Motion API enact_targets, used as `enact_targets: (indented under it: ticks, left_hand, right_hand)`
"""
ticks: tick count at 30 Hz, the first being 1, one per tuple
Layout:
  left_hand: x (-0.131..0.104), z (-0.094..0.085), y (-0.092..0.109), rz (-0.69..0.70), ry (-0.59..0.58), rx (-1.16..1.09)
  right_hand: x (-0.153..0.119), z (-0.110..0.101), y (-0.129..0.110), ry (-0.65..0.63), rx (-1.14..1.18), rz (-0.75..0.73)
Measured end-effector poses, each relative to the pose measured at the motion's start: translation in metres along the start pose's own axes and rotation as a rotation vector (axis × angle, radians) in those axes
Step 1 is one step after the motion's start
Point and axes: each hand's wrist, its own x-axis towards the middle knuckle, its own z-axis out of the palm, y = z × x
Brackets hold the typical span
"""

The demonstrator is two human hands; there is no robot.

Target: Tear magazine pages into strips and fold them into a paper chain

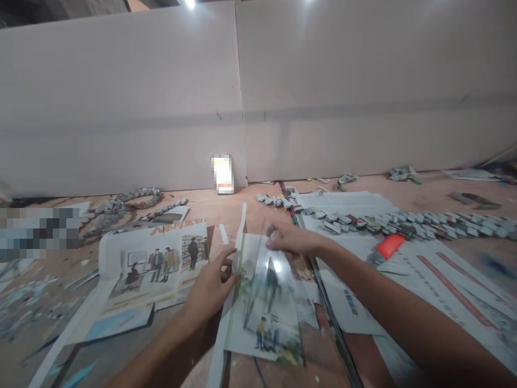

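Observation:
An illustrated page (pixel 269 302) with two small figures and greenery lies in front of me, a glossy clear sheet (pixel 278 267) over its upper part. My left hand (pixel 220 277) is at the page's left edge, thumb and fingers closed on that edge. My right hand (pixel 288 240) is pinched at the top of the clear sheet; its fingertips are slightly blurred. A narrow white paper strip (pixel 243 215) runs along the page's left side. To the right of the page lies a long dark metal-edged bar (pixel 333 318).
Printed pages (pixel 141 264) lie at the left, more sheets (pixel 436 285) at the right. A red-handled tool (pixel 390 248) rests near a long folded-paper chain (pixel 428 225). A lit phone (pixel 223 175) leans on the back wall. Paper scraps (pixel 28 296) litter the left.

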Motion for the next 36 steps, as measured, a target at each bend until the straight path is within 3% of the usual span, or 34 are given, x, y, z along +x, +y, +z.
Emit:
enact_targets:
  ticks: [4,9,12,14,17,20,24,30,36]
  left_hand:
    - [0.004,0.003,-0.007,0.082,0.092,0.257]
    - [0.022,0.008,-0.009,0.18,0.119,0.48]
    - [0.034,0.008,-0.004,0.225,0.125,0.556]
    - [0.036,0.006,-0.002,0.289,0.13,0.607]
    - [0.029,-0.001,-0.002,0.419,0.103,0.639]
    - [0.019,-0.01,-0.009,0.515,-0.076,0.716]
    - [0.014,-0.018,-0.02,0.497,-0.193,0.837]
    - [0.017,-0.016,-0.025,0.48,-0.219,0.897]
    - [0.018,-0.016,-0.028,0.5,-0.203,0.882]
  right_hand:
    - [0.008,0.024,0.019,0.039,-0.172,0.095]
    - [0.014,0.036,0.017,0.355,-0.558,-0.033]
    - [0.009,0.043,0.014,0.449,-0.72,-0.069]
    - [0.001,0.046,0.014,0.42,-0.8,-0.141]
    - [-0.012,0.047,0.019,0.262,-0.903,-0.316]
    - [-0.021,0.049,0.026,0.168,-0.927,-0.353]
    - [-0.022,0.059,0.032,0.155,-0.914,-0.301]
    - [-0.022,0.078,0.032,0.208,-0.963,-0.316]
    - [-0.022,0.083,0.033,0.241,-0.991,-0.328]
